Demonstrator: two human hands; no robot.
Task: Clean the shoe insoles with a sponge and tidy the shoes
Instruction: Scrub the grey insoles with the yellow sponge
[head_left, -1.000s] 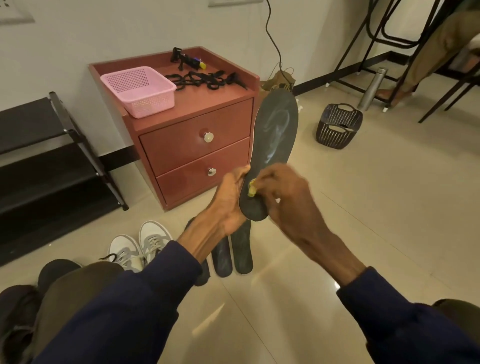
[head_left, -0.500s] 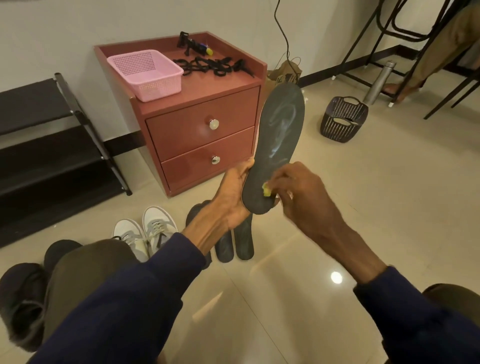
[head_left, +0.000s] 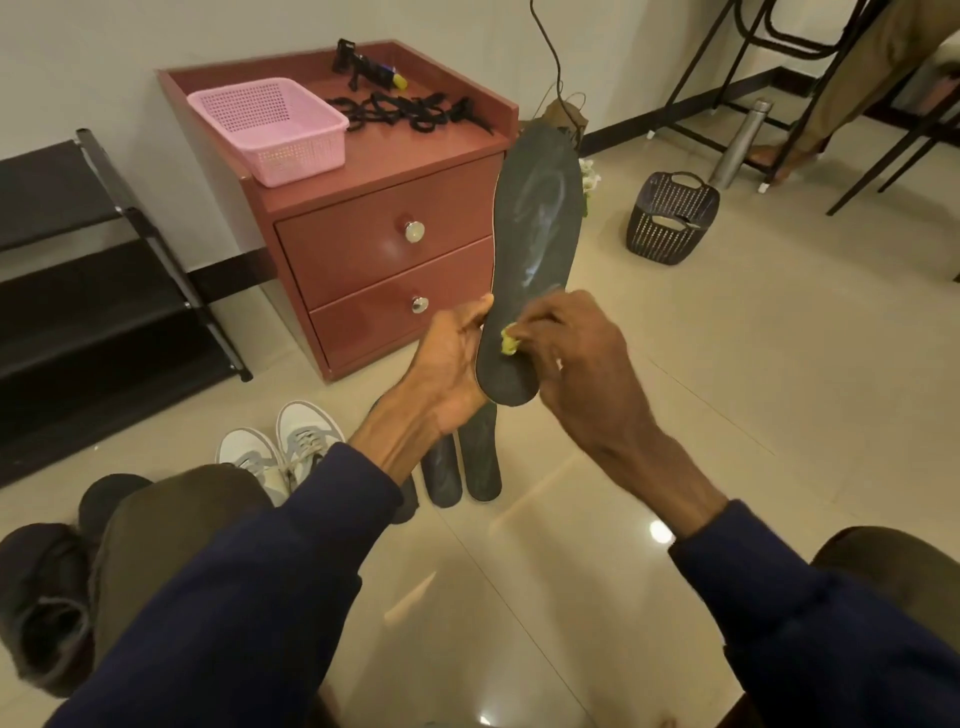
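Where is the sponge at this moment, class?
In the head view, near the centre, the yellow sponge is gripped by the right hand against the lower part of the dark insole, which the left hand holds up.

floor (head_left: 727, 415): glossy beige tile, carrying everything below
white sneakers (head_left: 280, 452): sitting side by side on the tile
spare insoles (head_left: 467, 467): lying flat just right of the sneakers, partly hidden
dark shoes (head_left: 41, 597): lying at lower left
black basket (head_left: 672, 218): standing well right of the nightstand
nightstand (head_left: 384, 244): standing against the wall, carrying a pink basket (head_left: 270, 127) at left and tangled black laces (head_left: 410, 114) at right
shoe rack (head_left: 78, 260): standing left of the nightstand
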